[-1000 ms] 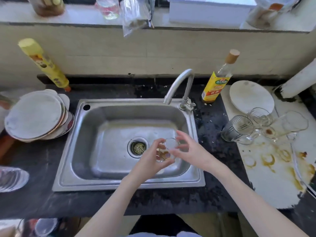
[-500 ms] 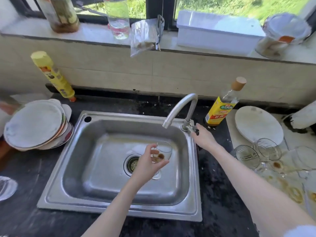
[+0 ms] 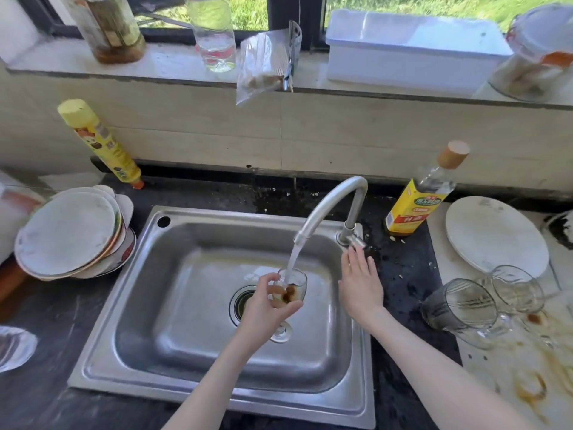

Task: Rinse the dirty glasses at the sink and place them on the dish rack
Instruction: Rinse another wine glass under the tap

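My left hand grips a small stemmed glass with brown residue inside, holding it over the steel sink. Water streams from the curved tap straight into the glass. My right hand is just below the tap handle, fingers straight, fingertips at or just under the lever. Several dirty glasses lie tipped on the stained white board at the right.
A stack of plates sits left of the sink, a white plate on the right. A yellow bottle stands behind the tap and a yellow canister leans on the wall. Jars and a white box line the windowsill.
Water now runs from the tap into the glass. My left hand has raised the glass under the spout. My right hand has slipped back from the tap handle.
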Action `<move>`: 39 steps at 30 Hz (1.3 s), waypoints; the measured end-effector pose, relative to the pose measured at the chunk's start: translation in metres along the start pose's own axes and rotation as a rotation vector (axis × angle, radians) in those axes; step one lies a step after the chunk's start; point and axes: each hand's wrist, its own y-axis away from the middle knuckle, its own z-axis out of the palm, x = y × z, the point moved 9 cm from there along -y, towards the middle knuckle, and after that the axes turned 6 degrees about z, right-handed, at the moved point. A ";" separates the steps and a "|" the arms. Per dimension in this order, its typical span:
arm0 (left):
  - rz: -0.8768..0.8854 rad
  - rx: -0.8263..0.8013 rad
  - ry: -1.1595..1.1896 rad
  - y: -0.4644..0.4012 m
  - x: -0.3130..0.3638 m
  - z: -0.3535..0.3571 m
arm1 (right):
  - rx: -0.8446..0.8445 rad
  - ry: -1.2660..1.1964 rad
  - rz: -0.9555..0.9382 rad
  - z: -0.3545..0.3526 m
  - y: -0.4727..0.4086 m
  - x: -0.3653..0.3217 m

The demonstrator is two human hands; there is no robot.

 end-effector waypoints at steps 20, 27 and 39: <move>-0.262 0.004 0.212 0.005 -0.018 -0.004 | -0.255 -0.556 0.012 0.000 0.014 -0.010; -0.644 -0.070 0.535 0.021 -0.039 0.026 | -0.803 -1.319 0.253 0.003 0.073 -0.045; -0.542 -0.003 0.278 0.004 -0.039 0.012 | -0.989 -1.531 0.316 0.000 0.079 -0.069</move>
